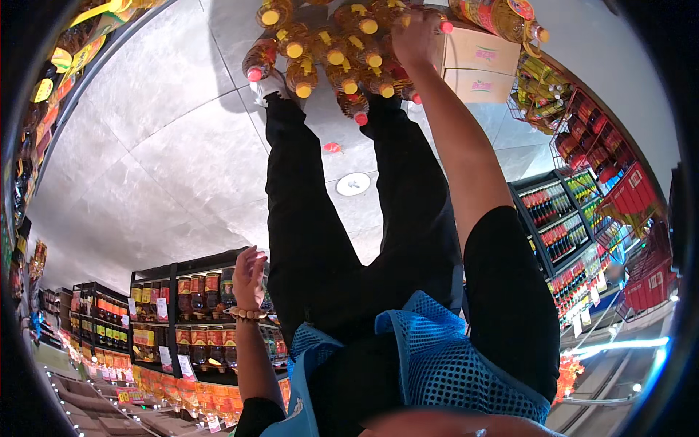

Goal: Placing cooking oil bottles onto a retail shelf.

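My right hand (418,41), blurred by motion, reaches down among large cooking-oil bottles (349,76) on the floor. Its fingers are at a bottle with a yellow cap, but whether they grip it I cannot tell. Most of the grouped bottles have yellow caps, several have red ones. My left hand (249,278), with a beaded bracelet (247,314) at the wrist, hangs at my left side with its fingers apart and slightly bent. No item is visible in its palm.
Cardboard boxes (480,60) carry a large oil bottle (497,19) at the right. A small red scrap (332,147) and a round floor marker (353,184) lie between my legs. Stocked shelves (173,328) stand behind me; wire baskets (584,134) with bottles stand right.
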`<state>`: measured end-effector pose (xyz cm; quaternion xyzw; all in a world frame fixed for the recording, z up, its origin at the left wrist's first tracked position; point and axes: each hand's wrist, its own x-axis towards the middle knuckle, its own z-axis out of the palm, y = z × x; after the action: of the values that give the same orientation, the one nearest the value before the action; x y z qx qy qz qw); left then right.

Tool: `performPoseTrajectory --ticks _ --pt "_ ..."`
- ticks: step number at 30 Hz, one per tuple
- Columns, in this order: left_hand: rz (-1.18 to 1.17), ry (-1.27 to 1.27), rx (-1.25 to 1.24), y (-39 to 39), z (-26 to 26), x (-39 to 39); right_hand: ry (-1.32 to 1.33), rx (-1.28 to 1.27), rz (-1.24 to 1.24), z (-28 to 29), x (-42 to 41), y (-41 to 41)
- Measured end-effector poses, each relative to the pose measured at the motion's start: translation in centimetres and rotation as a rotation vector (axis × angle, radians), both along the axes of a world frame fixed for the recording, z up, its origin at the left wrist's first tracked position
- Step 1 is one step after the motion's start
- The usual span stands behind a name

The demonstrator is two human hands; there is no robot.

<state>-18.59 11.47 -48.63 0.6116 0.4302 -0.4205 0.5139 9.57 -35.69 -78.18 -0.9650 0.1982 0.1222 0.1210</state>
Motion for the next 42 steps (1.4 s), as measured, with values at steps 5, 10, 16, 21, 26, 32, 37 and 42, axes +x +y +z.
performPoseTrajectory --ticks 5,10,16,21,26,32,37,42 --pt "-0.224 -0.043 0.043 -2.6 -0.4 1.1 -0.052 -0.07 -0.08 0.3 -1.0 -4.9" --pt "-0.177 -0.026 0.07 -3.3 0.6 1.6 0.208 0.118 -0.061 -3.4 -2.0 -9.1" --pt "-0.212 -0.015 0.045 -5.6 0.2 3.0 0.055 -0.347 0.357 -12.1 -3.9 -16.7" --pt "-0.318 -0.092 0.198 -7.4 3.3 3.9 0.098 0.256 0.048 -7.6 -3.7 -10.1" --pt "-0.44 -0.129 0.168 -9.6 5.7 6.3 -0.104 0.269 -0.154 5.0 -4.0 -11.8" --pt "-0.657 -0.325 0.234 -14.9 13.0 10.8 -0.412 0.462 0.0 25.3 -6.4 -12.0" --pt "-1.023 -0.925 0.203 -23.0 19.9 16.1 -0.426 0.611 0.447 47.6 -7.4 -12.9" --pt "-1.068 -1.19 -0.133 -31.3 32.4 22.2 -0.325 0.834 0.72 70.2 -6.1 -12.1"
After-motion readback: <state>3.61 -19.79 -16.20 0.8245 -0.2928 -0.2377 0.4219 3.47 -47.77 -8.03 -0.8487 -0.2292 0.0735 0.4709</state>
